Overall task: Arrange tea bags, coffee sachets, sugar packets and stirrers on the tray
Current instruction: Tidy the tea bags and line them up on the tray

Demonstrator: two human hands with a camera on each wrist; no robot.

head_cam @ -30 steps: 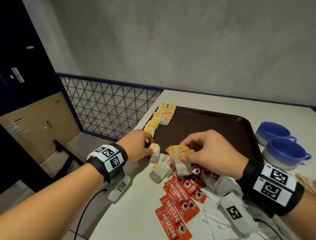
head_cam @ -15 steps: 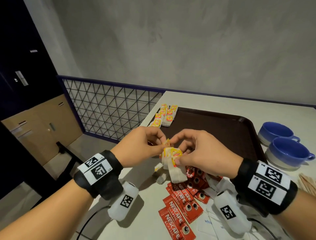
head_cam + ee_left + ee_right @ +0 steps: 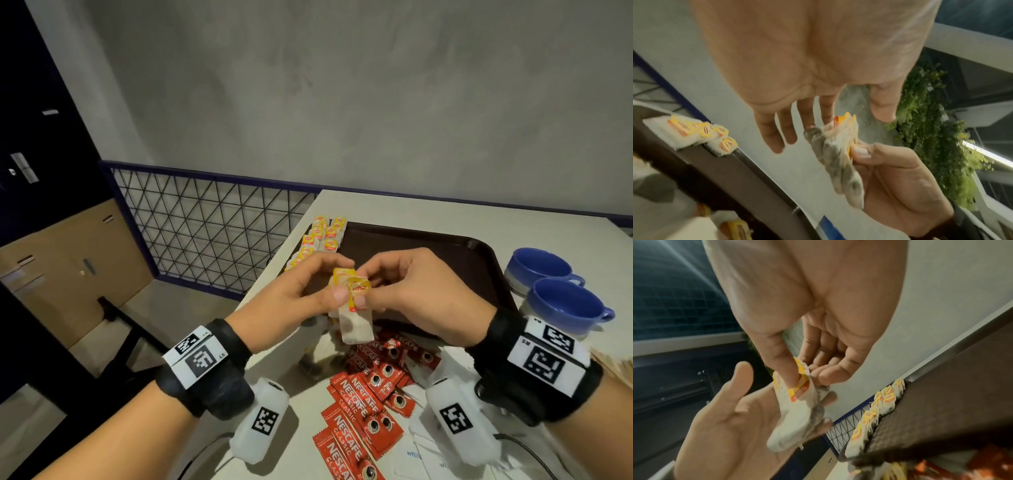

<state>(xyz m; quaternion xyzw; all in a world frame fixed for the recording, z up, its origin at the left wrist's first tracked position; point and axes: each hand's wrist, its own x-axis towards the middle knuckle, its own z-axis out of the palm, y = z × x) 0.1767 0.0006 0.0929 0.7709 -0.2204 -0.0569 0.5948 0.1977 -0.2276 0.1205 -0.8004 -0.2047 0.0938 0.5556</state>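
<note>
Both hands meet in the air above the near left corner of the dark brown tray [image 3: 428,253]. My right hand [image 3: 364,287] pinches a small bunch of tea bags [image 3: 354,308] by their yellow tags, thumb on top [image 3: 791,379]. My left hand [image 3: 334,281] lies against the bunch [image 3: 838,154] with straight fingers [image 3: 777,142] behind it and the thumb apart. Several tea bags [image 3: 323,233] stand in a row along the tray's left edge. Red coffee sachets [image 3: 359,404] and white sugar packets [image 3: 431,455] lie on the table below my hands. Wooden stirrers [image 3: 616,366] show at the right edge.
Two blue cups [image 3: 541,270] [image 3: 568,308] stand right of the tray. A couple of loose tea bags [image 3: 315,363] lie in shadow under my hands. The table's left edge runs beside a blue mesh railing [image 3: 205,233], with a drop to the floor beyond.
My left hand left the table and came up to the right hand. Both hands rose, and the bunch of tea bags now sits between them, higher above the table.
</note>
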